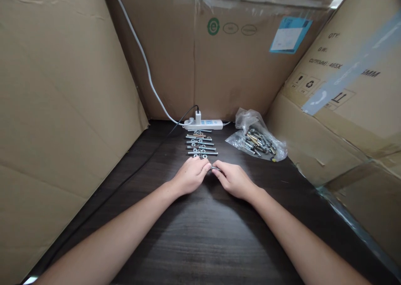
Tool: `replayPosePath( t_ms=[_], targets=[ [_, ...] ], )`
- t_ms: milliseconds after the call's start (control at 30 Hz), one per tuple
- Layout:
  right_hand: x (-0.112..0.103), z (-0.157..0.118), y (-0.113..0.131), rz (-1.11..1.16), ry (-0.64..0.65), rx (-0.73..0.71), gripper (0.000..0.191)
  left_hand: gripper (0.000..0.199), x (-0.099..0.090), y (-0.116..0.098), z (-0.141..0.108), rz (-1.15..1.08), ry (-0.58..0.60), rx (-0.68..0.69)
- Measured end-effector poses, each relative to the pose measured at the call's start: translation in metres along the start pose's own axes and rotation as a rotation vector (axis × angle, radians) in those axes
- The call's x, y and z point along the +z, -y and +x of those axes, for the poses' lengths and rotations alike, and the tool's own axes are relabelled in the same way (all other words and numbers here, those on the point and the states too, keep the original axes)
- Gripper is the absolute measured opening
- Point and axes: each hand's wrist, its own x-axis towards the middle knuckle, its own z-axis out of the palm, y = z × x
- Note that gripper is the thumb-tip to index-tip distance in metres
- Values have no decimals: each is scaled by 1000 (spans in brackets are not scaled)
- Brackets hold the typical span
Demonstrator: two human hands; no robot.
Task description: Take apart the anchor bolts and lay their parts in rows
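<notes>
Currently, both hands meet on the near side of the power strip [216, 124]: left hand [192, 175] and right hand [234, 178] each pinched, thumb against fingers, on one slim metal piece [214, 167], probably a bolt. The grip from opposite ends presumably steadies it; fingers cover most of it, so any fitted part cannot be confirmed. Between the hands and the power strip, bolts [203, 153] lie crosswise in rows, washers and nuts [204, 156] set among them; the spacing seems meant to keep sets distinct. Right of the power strip, a clear plastic bag [247, 118] contains loose metal hardware [258, 139], likely bagged to stop it rolling. A white adapter [198, 118] stands plugged into the power strip; its black cable [131, 174] runs left and nearward over the worktop [200, 235], a possible snag beside the left arm. Behind the power strip rises a cardboard panel [163, 39]; further cardboard walls [62, 89] to its left and right limit sideways reach.
</notes>
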Motion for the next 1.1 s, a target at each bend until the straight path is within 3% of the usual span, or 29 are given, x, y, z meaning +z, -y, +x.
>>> replayPosePath(
  t_ms=[267,433,633,1100],
  targets=[
    [-1,0,-3,-29,-25,12,14,16,-9,-6,0,-136,-189,8],
    [-1,1,-6,-46,-38,-8,14,22,-9,-7,0,-127,-140,75],
    [1,1,-7,-46,-59,-47,14,19,-5,-5,1,-103,-111,62],
    [0,0,-5,-10,-57,17,14,12,-2,-3,1,-119,-68,34]
  ],
)
